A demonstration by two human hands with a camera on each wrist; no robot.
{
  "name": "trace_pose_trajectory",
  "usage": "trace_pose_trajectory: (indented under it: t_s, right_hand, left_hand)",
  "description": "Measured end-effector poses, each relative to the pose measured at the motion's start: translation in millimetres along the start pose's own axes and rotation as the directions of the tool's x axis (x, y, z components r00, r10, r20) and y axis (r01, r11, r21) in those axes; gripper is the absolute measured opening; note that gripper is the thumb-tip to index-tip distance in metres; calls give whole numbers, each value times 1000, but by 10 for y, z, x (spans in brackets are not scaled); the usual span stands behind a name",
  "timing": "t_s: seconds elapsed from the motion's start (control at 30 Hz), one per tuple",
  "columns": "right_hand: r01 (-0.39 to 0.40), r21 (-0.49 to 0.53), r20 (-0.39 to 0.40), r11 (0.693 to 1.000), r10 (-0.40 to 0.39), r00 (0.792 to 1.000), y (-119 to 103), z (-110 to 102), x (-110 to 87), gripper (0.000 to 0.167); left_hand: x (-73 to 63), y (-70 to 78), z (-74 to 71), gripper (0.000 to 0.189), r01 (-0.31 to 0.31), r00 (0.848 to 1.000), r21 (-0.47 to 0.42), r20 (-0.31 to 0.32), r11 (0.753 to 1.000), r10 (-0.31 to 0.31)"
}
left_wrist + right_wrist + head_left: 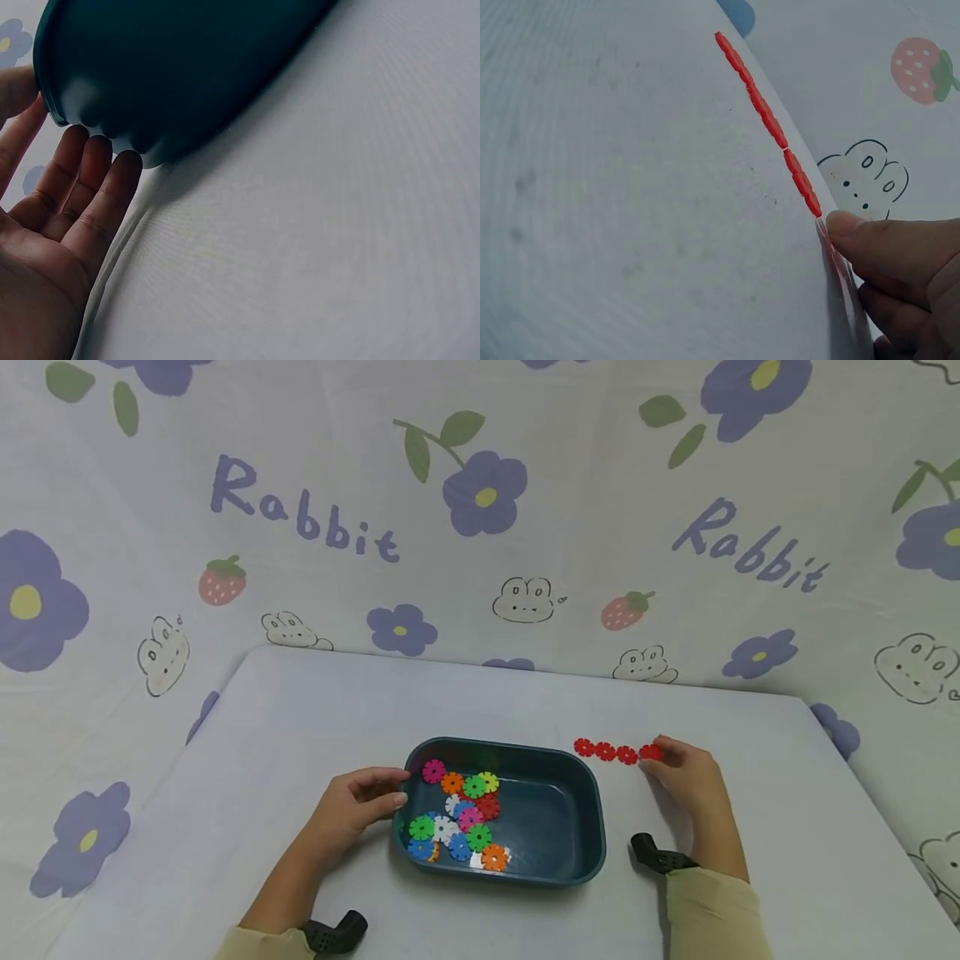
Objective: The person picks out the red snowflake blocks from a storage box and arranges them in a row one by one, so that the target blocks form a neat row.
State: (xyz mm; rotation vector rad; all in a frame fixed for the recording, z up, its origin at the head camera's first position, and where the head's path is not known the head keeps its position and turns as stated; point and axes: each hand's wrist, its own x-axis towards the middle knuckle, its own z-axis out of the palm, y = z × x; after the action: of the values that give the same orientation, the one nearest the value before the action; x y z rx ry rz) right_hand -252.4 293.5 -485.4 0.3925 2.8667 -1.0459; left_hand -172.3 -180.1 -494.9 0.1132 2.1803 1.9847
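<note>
A dark teal plastic tray (528, 881) stands on the table with several coloured snowflake discs (468, 818) in its left half. The fingertips of my left hand (348, 814) touch the tray's left rim; in the left wrist view, the fingers lie fairly straight against its outer wall. Right of the tray, several red snowflake discs (605, 751) lie flat in a row. My right hand (686, 781) pinches the rightmost red disc (649, 752) at its edge. In the right wrist view, the thumb meets the near end of the row, and a narrow gap parts that end disc from the others.
Both things rest on a white-covered table (337, 710). Behind it hangs a patterned cloth (570, 510) with flowers, rabbits and strawberries. A black wrist device (660, 856) sits on the right forearm and another black device (336, 935) on the left.
</note>
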Motion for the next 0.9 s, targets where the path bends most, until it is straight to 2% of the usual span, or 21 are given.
trace_pose_trajectory:
  t_s: [0.9]
  right_hand:
    - [24,-5,22,1000,-24,999,5,29,4,58]
  left_hand:
    - [-9,27,7,46,-13,1000,-4,8,1000,13]
